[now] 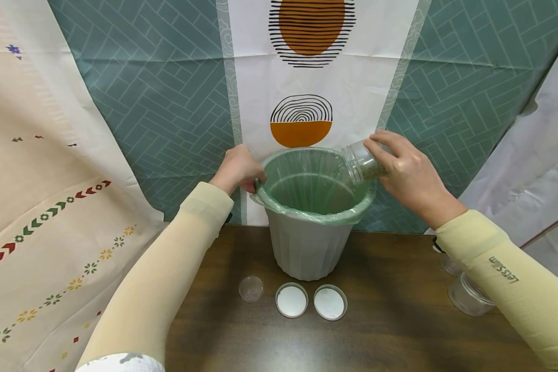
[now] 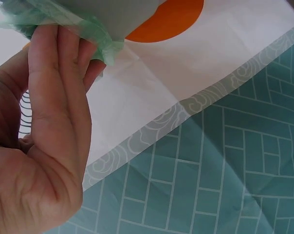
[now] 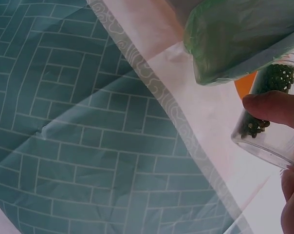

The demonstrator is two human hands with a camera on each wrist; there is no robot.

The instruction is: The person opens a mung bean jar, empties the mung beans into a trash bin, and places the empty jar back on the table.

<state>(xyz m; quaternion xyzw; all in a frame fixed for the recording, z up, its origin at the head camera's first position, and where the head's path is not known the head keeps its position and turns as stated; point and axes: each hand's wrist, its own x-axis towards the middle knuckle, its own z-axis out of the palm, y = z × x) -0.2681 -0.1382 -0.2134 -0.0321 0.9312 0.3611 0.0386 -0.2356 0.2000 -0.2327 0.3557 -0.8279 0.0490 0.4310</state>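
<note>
A grey trash bin [image 1: 309, 243] stands on the table, lined with a translucent green trash bag [image 1: 302, 186] folded over its rim. At the rim's left side my left hand [image 1: 239, 168] grips the bin edge and the bag; the left wrist view has its fingertips partly hidden under the green film [image 2: 96, 31]. My right hand [image 1: 410, 173] holds a clear jar [image 1: 353, 163], tipped on its side with its mouth over the bin's right rim. Small green beans [image 3: 278, 78] lie along the jar's lower side. Whether any are falling, I cannot tell.
Before the bin lie two round lids with white inner faces, a left one [image 1: 292, 301] and a right one [image 1: 330, 303], plus a small clear disc [image 1: 251, 289]. Another clear jar [image 1: 469, 297] stands at the right, partly behind my sleeve. A patterned cloth [image 1: 167, 103] hangs behind.
</note>
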